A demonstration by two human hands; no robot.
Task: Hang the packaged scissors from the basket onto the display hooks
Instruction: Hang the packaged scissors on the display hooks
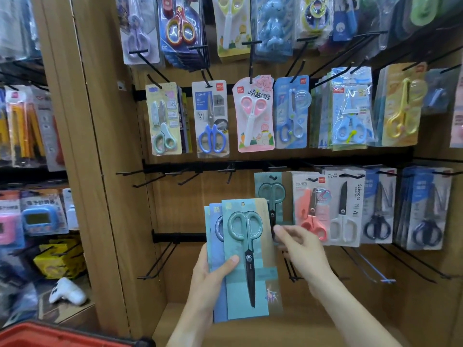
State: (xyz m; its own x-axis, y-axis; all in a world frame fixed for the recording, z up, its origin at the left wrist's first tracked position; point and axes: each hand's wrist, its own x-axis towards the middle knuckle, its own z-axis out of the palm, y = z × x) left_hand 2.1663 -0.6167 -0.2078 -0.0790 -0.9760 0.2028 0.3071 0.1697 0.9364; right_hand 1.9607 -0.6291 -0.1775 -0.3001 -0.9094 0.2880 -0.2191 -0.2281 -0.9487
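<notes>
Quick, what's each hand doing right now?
Left hand: shut on a stack of packaged scissors.
Right hand: fingers pinched at the hanging teal scissors pack; a firm grip cannot be told.

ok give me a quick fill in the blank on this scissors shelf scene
1. The left hand holds a stack of ____ packs.
2. The front teal pack shows scissors with ____ blades.
3. The right hand pinches the teal pack's ____ edge.
4. The basket is ____.

Answers: scissors; black; right; red

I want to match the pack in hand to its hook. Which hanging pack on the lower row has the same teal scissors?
The leftmost lower-row pack, just above the right hand: teal card, teal handles, like the front held pack. Its neighbours are coral, white and dark.
</notes>
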